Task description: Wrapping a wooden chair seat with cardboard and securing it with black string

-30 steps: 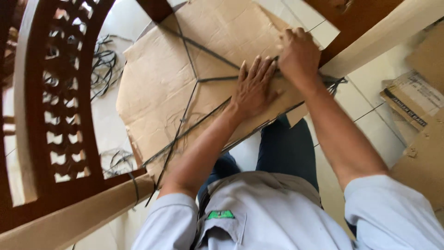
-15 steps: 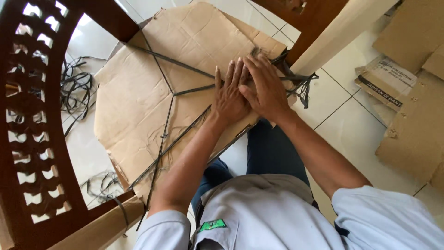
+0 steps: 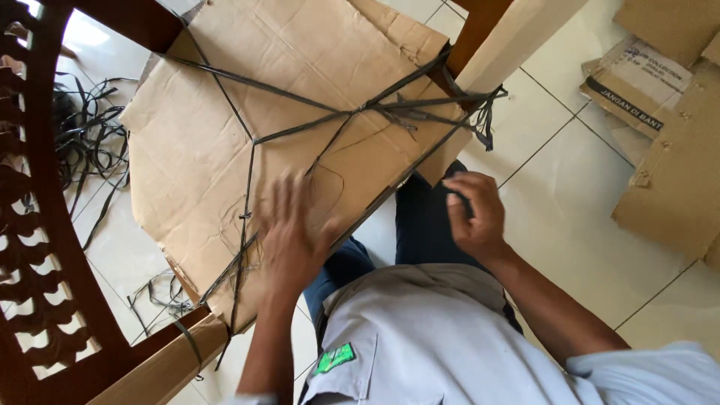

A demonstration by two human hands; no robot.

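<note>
Both hands now apart, off strap knot (image 3: 390, 111): left hand (image 3: 296, 236) open, flat on cardboard (image 3: 225, 142); right hand (image 3: 472, 214) loosely curled, empty.

Blurred left hand (image 3: 294, 238) on strapped cardboard (image 3: 225, 142), perhaps flat

floor: white tiles (image 3: 570, 202) | furniture: carved dark wood (image 3: 45, 247) | light: daylight

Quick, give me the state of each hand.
Left hand: open, blurred, flat on the cardboard sheet.
Right hand: fingers curled, apparently empty, off the cardboard.
</note>
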